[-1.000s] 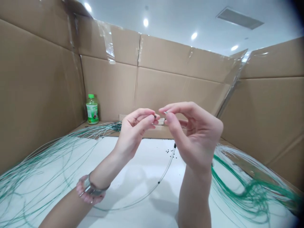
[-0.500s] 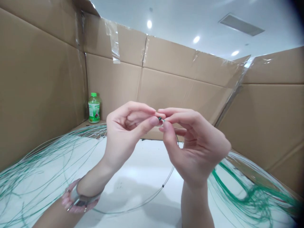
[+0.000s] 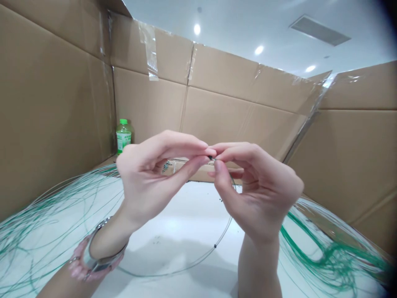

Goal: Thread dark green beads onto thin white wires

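My left hand (image 3: 155,178) pinches a tiny dark piece (image 3: 211,157) between thumb and fingertips, above the white tabletop. Close against it, my right hand (image 3: 257,186) pinches the end of a thin wire, its fingertips nearly touching those of the left. The thin wire (image 3: 198,260) hangs from the right fingers and curves down and left over the table, with a small dark bead (image 3: 215,246) on it. A pink bracelet and a silver band circle my left wrist. The exact join between piece and wire is too small to make out.
Many green and white wires (image 3: 62,219) spread over the left side. A green bundle (image 3: 335,256) lies at the right. A green-capped bottle (image 3: 123,136) stands in the back left corner. Cardboard walls (image 3: 223,107) surround the white table (image 3: 173,215).
My left hand has turned and its wrist has moved left, its fingertips staying by the right ones. The dark piece is now more covered by the fingers. My right hand has barely moved.
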Tool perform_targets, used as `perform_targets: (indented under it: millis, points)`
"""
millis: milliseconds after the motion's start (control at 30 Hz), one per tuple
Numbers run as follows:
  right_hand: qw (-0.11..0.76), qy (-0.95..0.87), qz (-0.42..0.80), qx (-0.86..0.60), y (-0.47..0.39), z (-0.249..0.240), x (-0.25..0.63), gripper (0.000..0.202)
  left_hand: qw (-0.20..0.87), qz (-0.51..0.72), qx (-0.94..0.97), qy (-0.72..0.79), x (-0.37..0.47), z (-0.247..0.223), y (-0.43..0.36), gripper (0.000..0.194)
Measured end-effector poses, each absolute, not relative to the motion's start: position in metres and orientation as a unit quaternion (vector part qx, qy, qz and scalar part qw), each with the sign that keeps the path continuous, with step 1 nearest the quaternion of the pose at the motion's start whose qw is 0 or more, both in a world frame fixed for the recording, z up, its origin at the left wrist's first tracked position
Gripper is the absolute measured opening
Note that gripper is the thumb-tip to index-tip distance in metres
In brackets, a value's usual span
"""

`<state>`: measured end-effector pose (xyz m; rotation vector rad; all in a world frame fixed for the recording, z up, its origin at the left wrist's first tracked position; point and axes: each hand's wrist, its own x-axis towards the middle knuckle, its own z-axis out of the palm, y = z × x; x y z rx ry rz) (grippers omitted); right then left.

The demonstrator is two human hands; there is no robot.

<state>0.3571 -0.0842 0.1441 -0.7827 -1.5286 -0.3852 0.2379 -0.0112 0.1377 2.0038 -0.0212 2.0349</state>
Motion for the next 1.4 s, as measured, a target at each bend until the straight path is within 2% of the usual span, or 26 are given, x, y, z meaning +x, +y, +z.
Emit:
perform_targets:
  millis: [300, 567, 733, 1033, 1167, 1267, 1400]
  points:
    - [0.619, -0.679, -0.174, -0.353, -0.084, 0.145, 0.36, 0.021, 0.123, 0.702, 0.702, -0.006, 0.239, 0.138, -0.01, 0.028]
    - [0.581, -0.702, -0.197, -0.362, -0.086, 0.147, 0.364, 0.018, -0.022, 0.693, 0.721, -0.004, 0.233, 0.14, -0.009, 0.033]
    - [0.579, -0.705, -0.181, -0.366, -0.087, 0.148, 0.364, 0.018, -0.046, 0.677, 0.735, -0.007, 0.23, 0.141, -0.008, 0.032]
    - [0.495, -0.702, -0.329, -0.392, -0.086, 0.148, 0.367, 0.015, -0.131, 0.643, 0.754, 0.015, 0.229, 0.142, -0.009, 0.021]
    - [0.461, -0.706, -0.357, -0.402, -0.089, 0.149, 0.366, 0.014, -0.174, 0.627, 0.759, 0.027, 0.225, 0.143, -0.012, 0.017]
    - [0.449, -0.713, -0.358, -0.403, -0.089, 0.149, 0.366, 0.014, -0.17, 0.627, 0.759, 0.04, 0.223, 0.143, -0.013, 0.016]
    - [0.491, -0.719, -0.311, -0.382, -0.085, 0.149, 0.367, 0.014, -0.071, 0.642, 0.762, 0.048, 0.221, 0.143, -0.009, 0.02]
